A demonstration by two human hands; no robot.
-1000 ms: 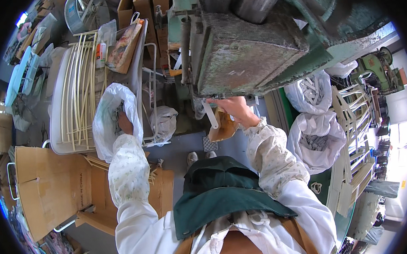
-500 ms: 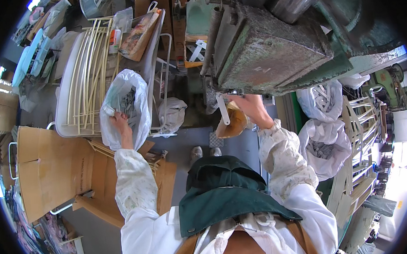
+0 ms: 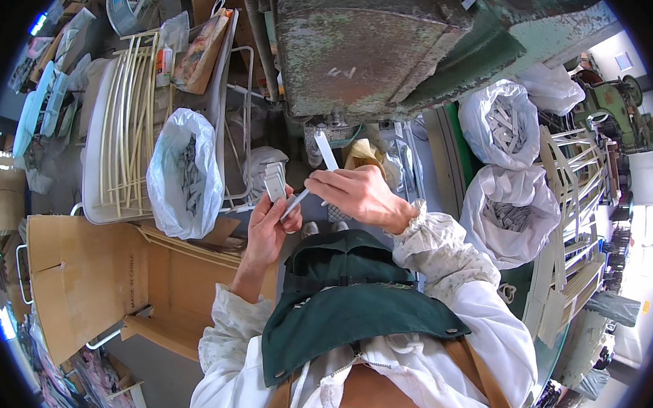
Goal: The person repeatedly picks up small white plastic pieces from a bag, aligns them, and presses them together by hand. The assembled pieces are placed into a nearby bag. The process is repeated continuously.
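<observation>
My left hand [image 3: 265, 233] is closed round a small bunch of flat, light metal strips [image 3: 274, 183], their ends sticking up past the fingertips. Right beside it, my right hand [image 3: 363, 195] pinches a pale flat strip [image 3: 327, 152] that points up toward the machine. Another thin strip [image 3: 295, 203] slants between the two hands; which one grips it I cannot tell. Both hands are in front of my green apron [image 3: 362, 313], below a worn green press-like machine [image 3: 371, 61]. To their left stands a white plastic bag [image 3: 164, 175] of grey metal pieces [image 3: 191, 178].
Pale long rods [image 3: 127, 133] lie in a white tub at the left, above an open cardboard box [image 3: 86, 268]. On the right are two white bags of metal pieces [image 3: 510, 120] [image 3: 512, 216], beside stacked pale frames [image 3: 572, 235]. A yellowish-brown bag [image 3: 366, 154] hangs beyond my right hand.
My left hand has left the bag of metal pieces and come to the middle with strips in it. My right hand has drawn back from the machine toward it. The view has shifted right.
</observation>
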